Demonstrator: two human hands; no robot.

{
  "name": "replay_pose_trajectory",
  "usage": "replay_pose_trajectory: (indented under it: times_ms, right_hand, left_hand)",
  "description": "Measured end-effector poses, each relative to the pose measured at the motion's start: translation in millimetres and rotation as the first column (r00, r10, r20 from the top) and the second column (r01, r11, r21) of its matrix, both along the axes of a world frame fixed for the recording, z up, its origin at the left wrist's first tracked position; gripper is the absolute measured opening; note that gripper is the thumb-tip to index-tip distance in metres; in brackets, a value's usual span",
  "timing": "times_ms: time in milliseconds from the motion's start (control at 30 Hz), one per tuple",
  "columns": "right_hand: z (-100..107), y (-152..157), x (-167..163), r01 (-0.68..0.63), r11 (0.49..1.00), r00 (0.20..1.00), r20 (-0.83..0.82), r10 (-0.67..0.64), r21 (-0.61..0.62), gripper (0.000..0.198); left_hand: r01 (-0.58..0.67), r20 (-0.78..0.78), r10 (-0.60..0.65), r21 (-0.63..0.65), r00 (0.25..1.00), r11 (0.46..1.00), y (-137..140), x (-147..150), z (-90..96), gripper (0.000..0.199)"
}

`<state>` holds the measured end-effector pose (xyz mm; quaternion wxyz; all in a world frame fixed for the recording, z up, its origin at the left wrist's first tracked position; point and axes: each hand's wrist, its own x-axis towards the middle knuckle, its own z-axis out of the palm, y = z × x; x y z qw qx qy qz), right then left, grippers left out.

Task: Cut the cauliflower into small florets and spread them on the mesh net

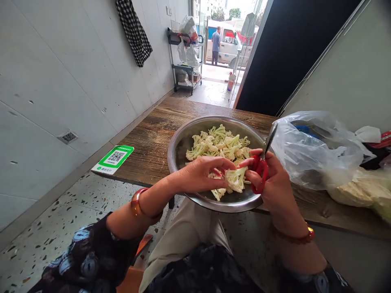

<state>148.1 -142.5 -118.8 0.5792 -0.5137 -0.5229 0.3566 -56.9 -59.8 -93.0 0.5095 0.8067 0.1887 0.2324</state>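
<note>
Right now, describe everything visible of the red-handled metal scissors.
The red-handled metal scissors have handles that look plastic and dark grey blades pointing up and slightly right in view. The bare right hand grips the handles, partly hiding them, near the right rim of the wide, round, silvery metal bowl. Whether the blades are fully shut is unclear.

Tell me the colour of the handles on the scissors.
The handles of the scissors are red, as the head view shows.
</note>
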Motion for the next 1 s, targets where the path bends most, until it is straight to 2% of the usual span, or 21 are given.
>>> replay_pose_trajectory:
  times_ms: [100,300,600,700,833,900,1000]
  right_hand:
    - [1.3,-1.0,-1.3,0.006,1.0,1.0,0.025,-0.006,-0.007,0.041]
    - [6.2,-0.4,-5.1,0.008,1.0,0.997,0.083,-0.006,-0.03,0.039]
    - [1.8,0.1,-7.6,0.01,0.996,0.98,0.197,0.008,-0.09,0.038]
    - [0.3,-0.2,-7.4,-0.003,0.994,0.976,0.216,0.027,-0.108,0.037]
    - [1.4,-0.6,-7.1,-0.012,0.993,0.984,0.175,0.033,-0.118,0.04]
    - [3.2,-0.9,-7.8,0.038,0.993,0.995,0.091,-0.028,-0.113,0.042]
    - [6.1,-1.3,-9.7,0.132,0.987,0.99,-0.041,-0.136,-0.094,0.043]
  left_hand:
    - [-0.002,0.016,0.003,-0.022,1.0,1.0,-1.2,0.1,-0.5,0.035]
    - [-0.031,0.065,0.044,-0.189,0.997,0.982,0.6,-2.2,-0.9,0.035]
    - [-0.032,0.088,0.057,-0.26,0.995,0.965,1.0,-4.2,1.6,0.039]
    - [-0.052,0.058,0.067,-0.234,0.996,0.971,1.8,-3.7,-0.9,0.044]
    - [-0.082,0.018,0.086,-0.171,0.996,0.982,1.7,-5.3,-0.9,0.035]
    - [-0.105,-0.008,0.105,-0.125,0.994,0.987,1.2,-6.9,1.1,0.031]
    - [-0.136,-0.104,0.137,0.014,0.985,0.991,0.4,-8.1,3.0,0.027]
